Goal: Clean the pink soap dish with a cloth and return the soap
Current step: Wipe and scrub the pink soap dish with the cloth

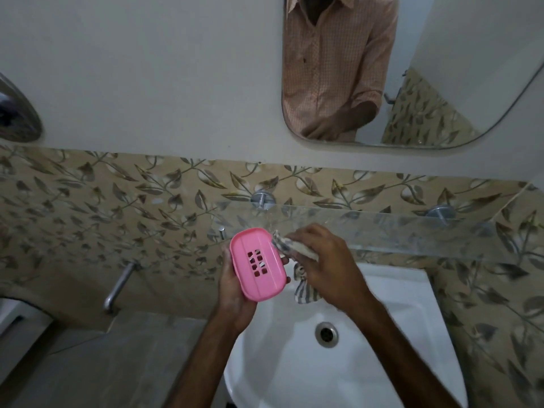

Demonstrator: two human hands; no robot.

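My left hand (232,293) grips the pink soap dish (257,265) from below and holds it above the left rim of the white sink (382,363). The dish is oval with a patch of square drain holes in its middle, and it is tilted toward me. My right hand (326,266) is closed on a grey and white striped cloth (306,293), bunched beside the dish's right edge with a loose end hanging below the hand. No soap is in view.
A glass shelf (412,231) on metal pegs runs along the leaf-patterned tiles just behind my hands. A chrome tap (119,285) sticks out of the wall at left. A mirror (412,69) hangs above, showing a person in a checked shirt. The sink drain (326,334) lies below.
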